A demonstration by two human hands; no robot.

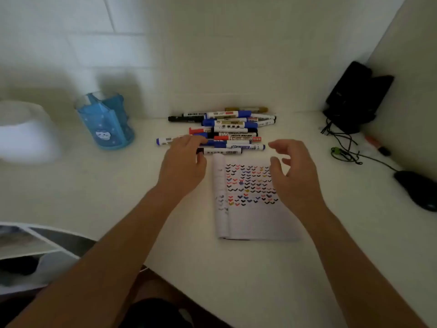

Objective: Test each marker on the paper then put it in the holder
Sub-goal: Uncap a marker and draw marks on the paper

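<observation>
Several markers with blue, black and red caps lie in a pile at the back of the white desk. In front of them lies the paper, a notebook page covered with small coloured tick marks. A blue holder stands at the back left, apart from the pile. My left hand rests on the pile's near left end, fingers over a blue-capped marker; whether it grips it I cannot tell. My right hand hovers over the paper's right side, fingers loosely curled, holding nothing.
A white container sits at the far left. At the right are a black device against the wall, tangled cables, an orange marker and a black mouse. The desk's front edge runs diagonally below my arms.
</observation>
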